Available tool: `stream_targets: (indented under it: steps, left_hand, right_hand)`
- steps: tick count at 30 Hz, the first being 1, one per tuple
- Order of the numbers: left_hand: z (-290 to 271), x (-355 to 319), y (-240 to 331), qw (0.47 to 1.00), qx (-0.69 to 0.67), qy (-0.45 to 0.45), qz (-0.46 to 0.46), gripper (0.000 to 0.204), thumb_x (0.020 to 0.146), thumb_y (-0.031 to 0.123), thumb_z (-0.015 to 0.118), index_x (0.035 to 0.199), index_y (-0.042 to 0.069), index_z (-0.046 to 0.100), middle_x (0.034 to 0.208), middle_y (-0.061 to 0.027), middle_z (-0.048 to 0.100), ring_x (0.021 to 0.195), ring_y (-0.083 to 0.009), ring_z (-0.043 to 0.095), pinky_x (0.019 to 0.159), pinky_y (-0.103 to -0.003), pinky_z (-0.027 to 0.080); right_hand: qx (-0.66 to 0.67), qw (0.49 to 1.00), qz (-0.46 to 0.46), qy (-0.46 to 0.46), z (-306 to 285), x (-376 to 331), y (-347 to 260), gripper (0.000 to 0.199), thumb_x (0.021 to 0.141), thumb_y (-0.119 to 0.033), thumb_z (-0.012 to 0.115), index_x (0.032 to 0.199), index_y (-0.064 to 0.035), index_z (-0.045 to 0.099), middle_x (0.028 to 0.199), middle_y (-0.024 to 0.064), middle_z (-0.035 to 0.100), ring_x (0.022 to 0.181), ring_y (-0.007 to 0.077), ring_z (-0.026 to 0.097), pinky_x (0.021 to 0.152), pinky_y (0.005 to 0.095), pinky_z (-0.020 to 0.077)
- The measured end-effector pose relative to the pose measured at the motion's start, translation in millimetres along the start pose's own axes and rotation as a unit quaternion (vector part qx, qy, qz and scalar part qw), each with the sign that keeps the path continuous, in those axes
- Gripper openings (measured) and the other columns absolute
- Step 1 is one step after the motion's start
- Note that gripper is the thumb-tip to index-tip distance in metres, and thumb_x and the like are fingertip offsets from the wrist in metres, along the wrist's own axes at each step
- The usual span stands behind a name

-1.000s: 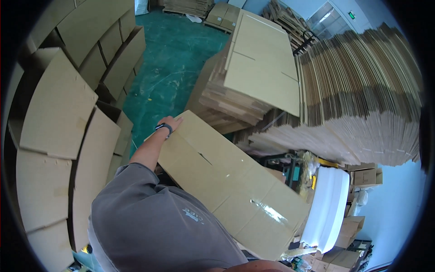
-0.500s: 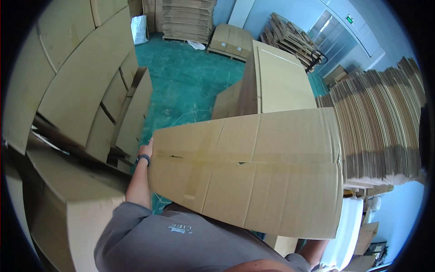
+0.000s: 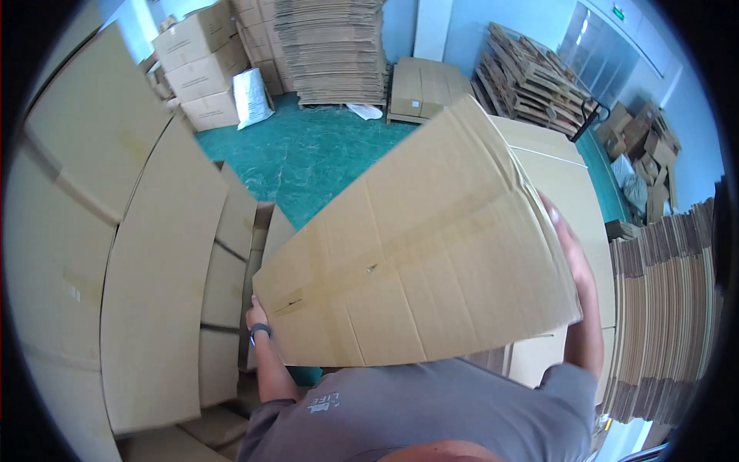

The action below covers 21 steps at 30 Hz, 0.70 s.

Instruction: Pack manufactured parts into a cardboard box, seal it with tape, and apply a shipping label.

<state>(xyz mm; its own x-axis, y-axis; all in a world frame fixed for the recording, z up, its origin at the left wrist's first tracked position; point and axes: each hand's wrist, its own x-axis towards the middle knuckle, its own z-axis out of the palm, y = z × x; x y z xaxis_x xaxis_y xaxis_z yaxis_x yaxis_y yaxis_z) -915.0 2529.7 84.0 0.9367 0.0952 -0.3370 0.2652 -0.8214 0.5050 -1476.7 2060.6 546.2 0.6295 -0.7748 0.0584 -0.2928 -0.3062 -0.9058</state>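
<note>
A large brown cardboard box (image 3: 431, 254) is held up in front of my body, its broad taped face toward me. It slants, with its right end higher and farther away than its left. My left hand (image 3: 256, 314), with a dark band at the wrist, grips the left end; some of its fingers are hidden by the cardboard. Against the right end presses my right hand (image 3: 566, 235), fingers bent along the edge and partly hidden.
Tall stacked cartons (image 3: 154, 277) stand close on the left. Bundled flat cardboard (image 3: 662, 308) rises at the right, beside a large pale carton (image 3: 573, 177). Farther back are a flattened-cardboard pile (image 3: 331, 54), a white sack (image 3: 251, 98) and wooden pallets (image 3: 531, 81) on the green floor (image 3: 269, 162).
The box has tilted, its right end swinging up and away. My right hand, earlier hidden below the box, now shows at its right end. The whole view has turned as well.
</note>
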Motion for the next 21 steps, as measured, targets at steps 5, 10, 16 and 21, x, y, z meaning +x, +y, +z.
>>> stream_targets:
  steps: [5, 10, 16, 21]
  left_hand:
    - [70.8, 111.4, 140.1, 0.998, -0.065, -0.005, -0.01, 0.1, 0.103, 0.081, 0.036, 0.122, -0.007, 0.078, 0.125, -0.0327, 0.075, 0.127, -0.0476, 0.069, 0.109, -0.054, 0.051]
    - [124.2, 234.2, 338.7, 0.999, -0.043, -0.01, -0.001, 0.094, 0.105, 0.077, 0.038, 0.131, -0.005, 0.076, 0.136, -0.0306, 0.072, 0.132, -0.048, 0.065, 0.112, -0.054, 0.049]
    - [205.2, 337.5, 578.1, 0.999, -0.03, -0.022, 0.028, 0.094, 0.105, 0.076, 0.039, 0.131, -0.007, 0.074, 0.133, -0.032, 0.073, 0.129, -0.0488, 0.067, 0.11, -0.056, 0.049]
    - [296.8, 406.1, 748.7, 0.997, 0.073, 0.015, 0.022, 0.099, 0.104, 0.078, 0.038, 0.127, -0.012, 0.074, 0.126, -0.0359, 0.073, 0.122, -0.0506, 0.07, 0.104, -0.059, 0.052]
  right_hand:
    - [0.02, 1.0, 0.006, -0.013, 9.6, 235.8, 31.5, 0.084, 0.112, -0.06, 0.048, 0.168, 0.0024, 0.039, 0.174, 0.0231, 0.04, 0.163, 0.034, 0.034, 0.134, 0.0436, 0.0223]
    - [0.154, 0.985, 0.021, -0.079, 21.3, 431.5, 72.2, 0.082, 0.111, -0.054, 0.051, 0.166, 0.005, 0.04, 0.169, 0.0231, 0.047, 0.156, 0.033, 0.046, 0.131, 0.0434, 0.0297]
    - [0.687, 0.725, -0.012, 0.039, 52.1, 598.3, 237.6, 0.066, 0.108, -0.041, 0.059, 0.153, 0.0063, 0.054, 0.154, 0.0212, 0.063, 0.143, 0.0346, 0.06, 0.124, 0.0496, 0.0437]
    - [0.706, 0.67, 0.044, 0.223, 72.3, 850.5, 327.7, 0.058, 0.109, -0.045, 0.057, 0.143, 0.0021, 0.062, 0.149, 0.0217, 0.066, 0.138, 0.0359, 0.062, 0.123, 0.0511, 0.0436]
